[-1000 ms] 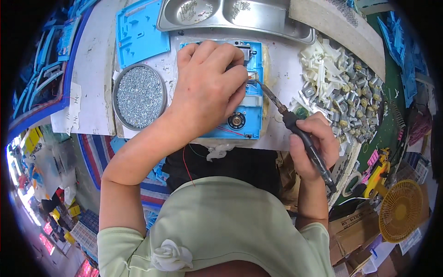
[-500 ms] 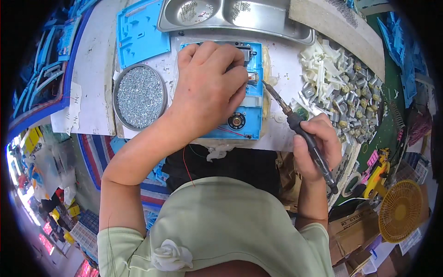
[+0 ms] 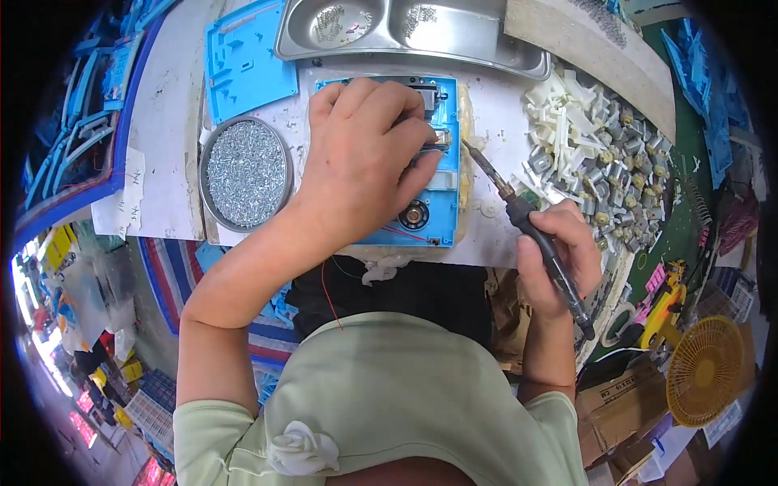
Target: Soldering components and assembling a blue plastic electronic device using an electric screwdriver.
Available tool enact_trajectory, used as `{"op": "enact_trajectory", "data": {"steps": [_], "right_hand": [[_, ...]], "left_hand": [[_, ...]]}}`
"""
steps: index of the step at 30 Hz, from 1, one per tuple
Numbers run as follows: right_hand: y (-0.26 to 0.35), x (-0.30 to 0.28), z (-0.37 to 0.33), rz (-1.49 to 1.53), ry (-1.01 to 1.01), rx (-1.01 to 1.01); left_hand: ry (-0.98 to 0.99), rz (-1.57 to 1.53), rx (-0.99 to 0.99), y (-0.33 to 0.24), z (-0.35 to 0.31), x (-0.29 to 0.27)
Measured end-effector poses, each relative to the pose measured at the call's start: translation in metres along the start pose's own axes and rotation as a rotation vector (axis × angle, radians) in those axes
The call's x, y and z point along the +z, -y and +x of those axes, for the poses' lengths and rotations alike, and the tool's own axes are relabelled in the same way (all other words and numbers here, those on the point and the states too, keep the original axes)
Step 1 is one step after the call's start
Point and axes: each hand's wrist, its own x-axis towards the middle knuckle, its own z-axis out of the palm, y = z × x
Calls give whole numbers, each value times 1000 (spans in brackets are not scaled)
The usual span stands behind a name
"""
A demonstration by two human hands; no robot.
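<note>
A blue plastic casing [image 3: 443,211] lies on the table in front of me, holding a small metal motor [image 3: 442,138], a round black speaker [image 3: 414,215] and thin red wires. Over its left part bends my left hand [image 3: 365,150], fingers curled and closed beside the motor; what they pinch is hidden. In my right hand [image 3: 567,255], closed around the dark handle, is a soldering iron [image 3: 496,178]. Its tip points up and left, just off the casing's right edge, close to the motor but apart from it.
Left of the casing stands a round dish [image 3: 203,182] of small screws, with a blue cover [image 3: 251,69] behind it. A steel tray [image 3: 454,61] sits at the back. White plastic parts [image 3: 559,121] and small motors [image 3: 628,182] are heaped on the right.
My left thumb and fingers have shifted slightly at the motor, and the thumb sits further from the fingertips. The soldering iron is nearly still. The view has moved very slightly.
</note>
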Motion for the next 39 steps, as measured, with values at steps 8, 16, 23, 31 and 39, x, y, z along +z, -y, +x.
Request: {"op": "enact_trajectory", "data": {"steps": [8, 16, 23, 31, 39], "right_hand": [[-1, 1, 2, 5, 0, -4], [1, 3, 12, 3, -13, -23], [-2, 2, 18, -18, 30, -74], [-3, 4, 20, -43, 59, -117], [-2, 5, 21, -52, 63, -112]], "left_hand": [[-23, -15, -17, -1, 2, 2], [-42, 127, -5, -4, 9, 6], [-23, 158, 37, -3, 9, 7], [-13, 140, 26, -2, 16, 8], [13, 152, 8, -4, 17, 6]]}}
